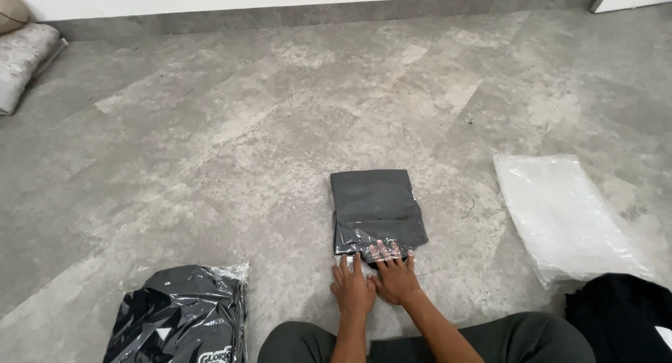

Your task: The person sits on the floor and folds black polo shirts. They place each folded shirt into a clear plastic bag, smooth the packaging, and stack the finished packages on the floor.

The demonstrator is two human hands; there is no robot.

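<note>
Left hand (352,287) and right hand (394,277) press flat, fingers spread, gripping nothing, on the near flap of the bagged shirt (376,210) on the floor (210,146) (2 hands touching); slick plastic could slip and wrinkle.

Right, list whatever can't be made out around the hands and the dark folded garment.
- Head view: the fingers of the right hand lie under the clear bag's glossy flap, so their hold is unclear.
- The near edge of the folded dark garment is hidden by both hands; the left hand covers the flap's corner.
- The bagged black garment at lower left is cut off by the frame's bottom edge.
- The black cloth at lower right is cropped by the corner.
</note>
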